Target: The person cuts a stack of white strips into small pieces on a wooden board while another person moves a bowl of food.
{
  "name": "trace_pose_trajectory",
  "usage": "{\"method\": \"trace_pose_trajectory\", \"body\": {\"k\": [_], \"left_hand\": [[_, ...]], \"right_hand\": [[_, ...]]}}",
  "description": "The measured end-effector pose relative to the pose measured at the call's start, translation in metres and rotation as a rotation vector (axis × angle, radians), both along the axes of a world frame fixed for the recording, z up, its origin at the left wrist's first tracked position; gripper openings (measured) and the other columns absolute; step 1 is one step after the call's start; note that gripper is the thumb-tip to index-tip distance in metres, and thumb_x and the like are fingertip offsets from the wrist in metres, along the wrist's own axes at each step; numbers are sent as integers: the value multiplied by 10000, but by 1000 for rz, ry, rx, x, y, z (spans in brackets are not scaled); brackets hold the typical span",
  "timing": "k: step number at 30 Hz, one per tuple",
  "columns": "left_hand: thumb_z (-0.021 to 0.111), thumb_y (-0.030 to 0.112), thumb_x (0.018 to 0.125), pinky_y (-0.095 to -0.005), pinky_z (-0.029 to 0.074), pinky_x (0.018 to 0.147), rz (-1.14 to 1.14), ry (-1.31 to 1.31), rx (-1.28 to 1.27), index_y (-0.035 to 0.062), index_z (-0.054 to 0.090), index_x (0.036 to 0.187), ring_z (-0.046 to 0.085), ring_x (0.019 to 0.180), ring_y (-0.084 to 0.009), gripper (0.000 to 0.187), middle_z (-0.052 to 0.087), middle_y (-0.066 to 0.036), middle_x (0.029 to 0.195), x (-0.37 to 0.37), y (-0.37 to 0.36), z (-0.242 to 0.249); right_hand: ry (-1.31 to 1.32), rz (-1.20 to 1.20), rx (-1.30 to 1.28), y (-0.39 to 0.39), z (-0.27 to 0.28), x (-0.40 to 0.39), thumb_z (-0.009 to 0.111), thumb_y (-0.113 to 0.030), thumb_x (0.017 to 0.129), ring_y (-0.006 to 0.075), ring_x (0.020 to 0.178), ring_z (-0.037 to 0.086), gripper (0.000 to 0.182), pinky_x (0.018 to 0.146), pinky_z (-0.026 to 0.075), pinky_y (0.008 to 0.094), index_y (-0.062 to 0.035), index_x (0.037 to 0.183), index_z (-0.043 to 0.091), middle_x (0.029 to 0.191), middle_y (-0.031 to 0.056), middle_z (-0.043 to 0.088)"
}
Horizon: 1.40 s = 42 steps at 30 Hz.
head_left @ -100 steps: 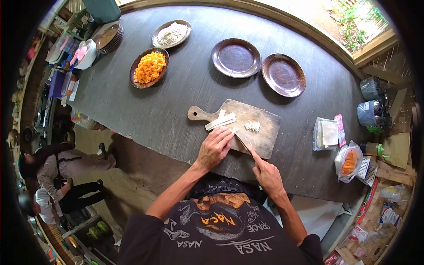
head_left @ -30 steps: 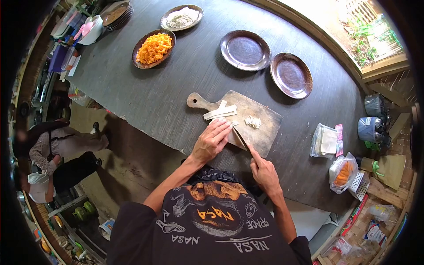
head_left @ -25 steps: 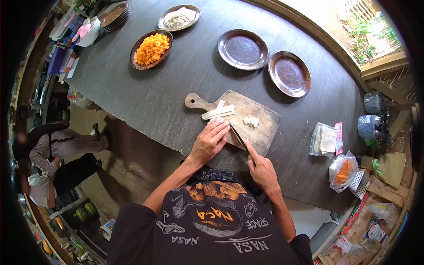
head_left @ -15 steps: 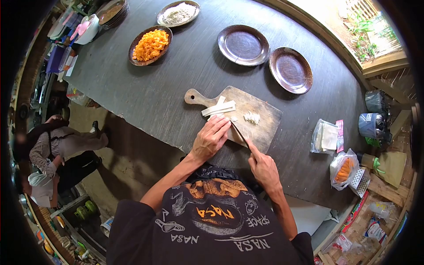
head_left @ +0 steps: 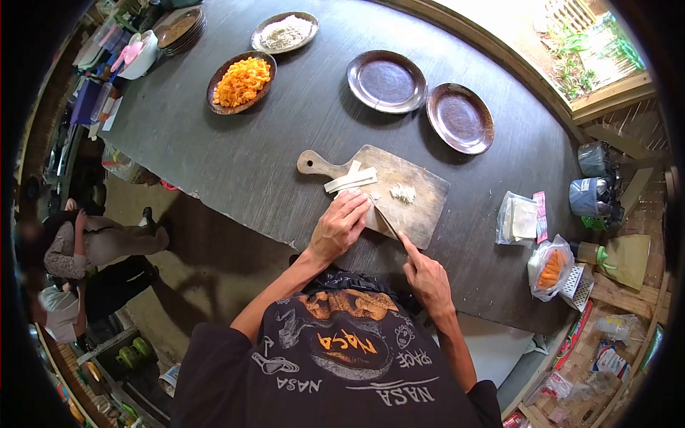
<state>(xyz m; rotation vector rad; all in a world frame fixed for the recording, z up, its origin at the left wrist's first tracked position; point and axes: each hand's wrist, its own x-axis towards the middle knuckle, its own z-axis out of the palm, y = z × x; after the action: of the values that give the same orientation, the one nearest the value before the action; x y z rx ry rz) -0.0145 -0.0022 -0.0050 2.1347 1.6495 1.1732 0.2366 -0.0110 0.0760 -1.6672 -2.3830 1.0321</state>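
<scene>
A wooden cutting board [head_left: 424,203] with a handle lies near the table's front edge. Flat white strips [head_left: 351,180] rest on it, overlapping, on the handle side. My left hand [head_left: 341,222] presses on the near strips, fingers together and curled, partly hiding what lies beneath. In my right hand [head_left: 428,279] is a knife [head_left: 386,218], held by the handle with the index finger stretched along it; its blade is on the board with the tip close to my left fingertips. A small heap of thin white slivers [head_left: 403,192] sits to the right of the blade.
Beyond the board stand two dark plates [head_left: 387,82] [head_left: 460,118], a dish of chopped orange food [head_left: 242,82] and a dish of white shreds [head_left: 284,34]. At right are a plastic packet [head_left: 519,218] and a bag of carrots [head_left: 550,269]. Other people [head_left: 93,242] are at left.
The view has shifted slightly, so the plates and board sit a little differently in the frame. Both hands keep nearly the same places, the knife still beside my left fingertips.
</scene>
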Motion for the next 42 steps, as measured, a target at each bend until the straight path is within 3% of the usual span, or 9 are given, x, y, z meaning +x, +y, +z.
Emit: {"method": "trace_pose_trajectory", "body": {"k": [16, 22, 30, 36, 42], "left_hand": [[765, 40, 890, -425, 514, 1114, -89, 83, -2, 5, 721, 1221, 638, 1250, -291, 336, 695, -108, 1246, 1, -2, 8], [735, 31, 890, -423, 521, 1097, -141, -8, 22, -15, 704, 1225, 640, 1243, -299, 340, 694, -128, 1240, -6, -2, -2], [761, 18, 865, -413, 542, 1041, 69, -103, 139, 51, 752, 1188, 671, 1213, -289, 324, 735, -84, 1190, -13, 4, 6], [760, 66, 897, -445, 454, 1122, 105, 5, 33, 55, 727, 1226, 603, 1308, -306, 331, 689, -108, 1293, -19, 23, 11], [776, 108, 908, -450, 465, 1028, 154, 36, -51, 41, 756, 1141, 599, 1187, -292, 243, 658, -111, 1176, -18, 41, 16]], "right_hand": [[48, -63, -43, -7, 6, -8, 589, -114, 959, 443, 786, 699, 678, 751, 533, 550, -259, 1607, 449, 840, 240, 698], [54, -22, -5, -13, -6, 8, 587, -110, 982, 440, 797, 694, 655, 737, 523, 542, -208, 1613, 439, 890, 247, 696], [190, 50, 114, -2, -13, -22, 579, -94, 998, 433, 788, 692, 673, 765, 542, 547, -187, 1635, 382, 863, 239, 680], [134, -138, 57, -7, -4, -13, 560, -85, 1016, 460, 790, 674, 619, 754, 510, 551, -175, 1615, 430, 871, 274, 667], [196, -269, 57, -12, -5, -14, 545, -71, 1021, 486, 784, 654, 595, 754, 481, 549, -159, 1602, 455, 876, 312, 646]]}}
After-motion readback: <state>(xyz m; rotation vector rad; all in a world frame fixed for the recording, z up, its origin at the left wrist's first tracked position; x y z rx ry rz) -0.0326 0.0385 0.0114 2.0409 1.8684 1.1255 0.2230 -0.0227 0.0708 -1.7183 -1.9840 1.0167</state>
